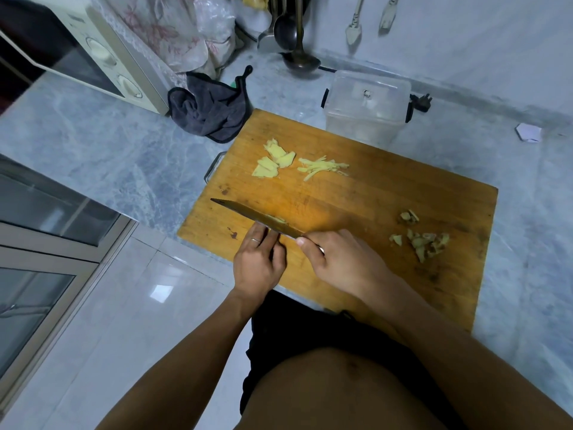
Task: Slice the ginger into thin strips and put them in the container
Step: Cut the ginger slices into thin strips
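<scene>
**gingerhands:** Both my forearms fill the bottom of the view, so start there. My right hand (338, 262) is wrapped round the knife (257, 219) handle, thumb up by the blade's heel. My left hand (259, 262) has its fingers curled down on a small bit of ginger (277, 219) tight against the blade, near the front edge of the cutting board (356, 206) toward its left corner. Most of that piece is hidden behind the steel.

**wokdad:** Tips for thin strips?

**gingerhands:** My guess: keep the fingertips tucked back, let the knuckles guide the flat of the blade, and inch the hand away after each cut. The piece is small, so slipping is the risk.

**wokdad:** How much is done?

**gingerhands:** A little pile of strips (322, 166) sits toward the back edge, with flat slices (276, 159) just left of it waiting to be cut. Peel scraps (421, 238) are by the right edge.

**wokdad:** And the container?

**gingerhands:** The clear plastic container (367, 103) is on the counter touching the board's back edge, lid on. Something pale shows low inside it, but I can't tell what. No strips have gone in that I can see.
</scene>
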`<state>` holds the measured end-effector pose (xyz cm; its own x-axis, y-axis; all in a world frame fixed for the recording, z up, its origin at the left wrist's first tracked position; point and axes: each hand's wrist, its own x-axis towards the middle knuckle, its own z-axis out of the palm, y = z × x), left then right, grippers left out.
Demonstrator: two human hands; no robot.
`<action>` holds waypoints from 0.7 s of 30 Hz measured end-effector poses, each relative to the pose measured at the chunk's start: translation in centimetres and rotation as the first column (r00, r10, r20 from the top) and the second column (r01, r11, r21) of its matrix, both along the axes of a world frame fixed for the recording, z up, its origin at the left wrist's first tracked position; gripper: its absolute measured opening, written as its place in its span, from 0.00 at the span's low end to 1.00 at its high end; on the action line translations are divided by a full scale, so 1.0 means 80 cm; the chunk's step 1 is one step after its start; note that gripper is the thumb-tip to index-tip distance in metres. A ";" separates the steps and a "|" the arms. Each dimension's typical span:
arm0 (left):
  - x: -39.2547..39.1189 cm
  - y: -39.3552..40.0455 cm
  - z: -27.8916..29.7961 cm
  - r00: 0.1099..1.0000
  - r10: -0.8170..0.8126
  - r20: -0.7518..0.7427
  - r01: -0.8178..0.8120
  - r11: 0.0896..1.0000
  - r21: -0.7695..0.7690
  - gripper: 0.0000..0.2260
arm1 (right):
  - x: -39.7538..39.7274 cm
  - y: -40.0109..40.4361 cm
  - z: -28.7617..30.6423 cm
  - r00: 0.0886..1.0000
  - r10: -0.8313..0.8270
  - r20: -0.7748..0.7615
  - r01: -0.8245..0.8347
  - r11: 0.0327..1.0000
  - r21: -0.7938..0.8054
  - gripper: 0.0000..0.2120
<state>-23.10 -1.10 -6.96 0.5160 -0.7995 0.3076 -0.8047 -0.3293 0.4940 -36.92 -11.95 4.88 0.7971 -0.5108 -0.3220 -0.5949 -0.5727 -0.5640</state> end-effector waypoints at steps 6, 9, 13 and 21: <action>0.000 -0.002 -0.002 1.000 0.018 -0.003 -0.018 1.000 -0.006 0.12 | 0.002 -0.001 0.000 1.000 0.011 -0.010 -0.011 1.000 0.027 0.21; 0.000 -0.002 -0.003 1.000 0.023 0.016 -0.023 0.999 -0.025 0.11 | 0.002 0.000 -0.004 0.999 0.023 -0.032 -0.023 1.000 0.011 0.21; 0.001 -0.002 -0.005 0.999 0.047 0.027 -0.046 0.999 -0.026 0.09 | 0.010 0.002 -0.017 0.995 0.063 -0.075 -0.068 0.996 -0.054 0.20; 0.000 0.000 -0.003 0.997 0.073 -0.009 -0.073 0.997 0.003 0.03 | 0.012 0.000 -0.019 0.997 0.071 -0.041 -0.073 0.997 -0.036 0.20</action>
